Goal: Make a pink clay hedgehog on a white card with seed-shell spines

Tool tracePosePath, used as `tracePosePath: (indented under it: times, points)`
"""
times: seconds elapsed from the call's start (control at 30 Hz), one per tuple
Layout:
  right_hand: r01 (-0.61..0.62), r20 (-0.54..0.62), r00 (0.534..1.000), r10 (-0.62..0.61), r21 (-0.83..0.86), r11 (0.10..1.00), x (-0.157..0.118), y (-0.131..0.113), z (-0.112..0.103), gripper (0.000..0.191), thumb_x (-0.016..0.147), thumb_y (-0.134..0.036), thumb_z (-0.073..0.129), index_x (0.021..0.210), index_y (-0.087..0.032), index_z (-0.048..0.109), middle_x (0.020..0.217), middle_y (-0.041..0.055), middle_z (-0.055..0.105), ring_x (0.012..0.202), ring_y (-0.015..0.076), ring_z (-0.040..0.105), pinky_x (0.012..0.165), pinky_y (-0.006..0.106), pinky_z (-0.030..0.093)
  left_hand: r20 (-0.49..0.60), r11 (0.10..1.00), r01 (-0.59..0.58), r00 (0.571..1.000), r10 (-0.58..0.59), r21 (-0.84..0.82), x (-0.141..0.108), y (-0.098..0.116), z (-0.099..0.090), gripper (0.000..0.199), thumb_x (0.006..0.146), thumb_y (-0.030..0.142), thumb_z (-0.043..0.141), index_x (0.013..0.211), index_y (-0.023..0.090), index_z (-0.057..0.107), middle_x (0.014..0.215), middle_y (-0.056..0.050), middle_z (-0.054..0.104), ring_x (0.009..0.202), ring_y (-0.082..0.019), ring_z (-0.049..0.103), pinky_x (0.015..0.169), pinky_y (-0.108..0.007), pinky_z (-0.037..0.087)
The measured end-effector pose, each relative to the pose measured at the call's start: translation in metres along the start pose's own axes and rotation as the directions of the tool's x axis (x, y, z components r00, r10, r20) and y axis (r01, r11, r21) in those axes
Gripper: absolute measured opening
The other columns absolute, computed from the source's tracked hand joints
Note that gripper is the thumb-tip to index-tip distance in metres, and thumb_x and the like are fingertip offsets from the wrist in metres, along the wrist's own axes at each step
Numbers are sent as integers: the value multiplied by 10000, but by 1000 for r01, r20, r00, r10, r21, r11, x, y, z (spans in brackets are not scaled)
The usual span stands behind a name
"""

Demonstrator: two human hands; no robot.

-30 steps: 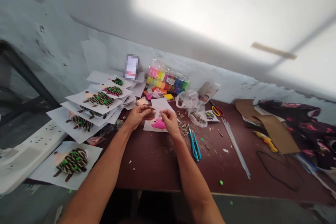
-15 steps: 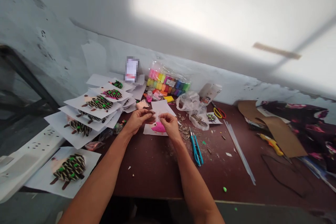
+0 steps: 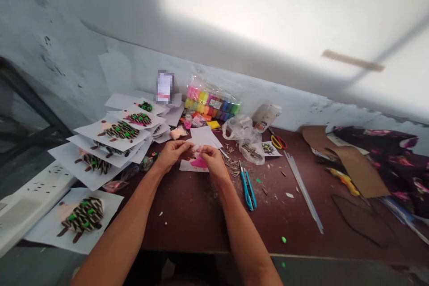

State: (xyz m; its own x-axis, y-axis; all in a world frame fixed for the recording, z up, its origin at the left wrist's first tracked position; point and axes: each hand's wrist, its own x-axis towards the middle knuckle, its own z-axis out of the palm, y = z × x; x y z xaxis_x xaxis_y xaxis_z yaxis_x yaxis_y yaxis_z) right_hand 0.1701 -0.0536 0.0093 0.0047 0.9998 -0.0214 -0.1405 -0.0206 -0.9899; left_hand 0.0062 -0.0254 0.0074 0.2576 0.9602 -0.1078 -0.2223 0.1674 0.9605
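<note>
My left hand [image 3: 173,155] and my right hand [image 3: 213,161] meet over the middle of the table, fingers pinched. Stretched between their fingertips is a small crumpled clear plastic bag [image 3: 197,147]; a bit of something dark brown shows by the left fingers, too small to make out. Beneath them lies a white sheet with a pink clay shape [image 3: 199,162], partly hidden by the right hand. Just behind it is a blank white paper [image 3: 203,135]. Striped sunflower seeds [image 3: 233,167] are scattered right of my right hand, near a turquoise utility knife and scissors-like tool [image 3: 248,187].
Stacked sheets with seed-covered hedgehogs [image 3: 121,130] stand at left, beside a white power strip [image 3: 36,192]. Coloured clay packs [image 3: 214,103] line the back. To the right are a plastic bag of seeds [image 3: 251,149], scissors [image 3: 279,141], glue sticks [image 3: 303,192] and a yellow glue gun [image 3: 344,180].
My right hand has lifted slightly from over the pink shape and come up to the plastic bag, which now spans both hands. The whole view has shifted a little.
</note>
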Motion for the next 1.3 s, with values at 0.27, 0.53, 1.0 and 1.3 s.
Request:
tracePosePath:
  times: [0.27, 0.53, 1.0, 1.3]
  points:
    - [61, -40, 997, -59, 53, 997, 3, -1, 0, 87, 626, -283, 711, 676, -222, 747, 901, 14, 775, 894, 197, 667, 855, 315, 517, 24, 992, 1, 1000, -5, 128, -1, -2, 3, 614, 597, 688, 828, 824, 125, 734, 760, -98, 771, 631, -214, 729, 566, -297, 578]
    - [34, 7, 999, -34, -58, 998, 4, -2, -7, 233, 680, -422, 779, 682, -200, 707, 699, -12, 694, 699, 149, 617, 718, 272, 490, -4, 992, -9, 1000, 9, 125, 1, -3, 6, 552, 621, 642, 843, 777, 131, 705, 638, -62, 726, 502, -174, 666, 453, -246, 492]
    - [89, 83, 993, -83, -70, 994, 14, 9, -12, 177, 647, -319, 773, 787, -212, 790, 818, 21, 768, 696, 151, 637, 650, 260, 492, 95, 998, 3, 995, 3, -64, 0, 0, -6, 480, 574, 317, 938, 953, 134, 707, 802, -42, 754, 605, -148, 692, 600, -269, 565]
    - [301, 109, 953, -281, -346, 888, 6, -1, -9, 136, 764, -370, 799, 819, -246, 801, 858, 12, 710, 661, 116, 560, 653, 250, 459, 79, 997, 15, 997, -9, -74, 2, -1, -4, 434, 581, 315, 935, 904, 131, 712, 743, -22, 725, 529, -109, 633, 530, -227, 505]
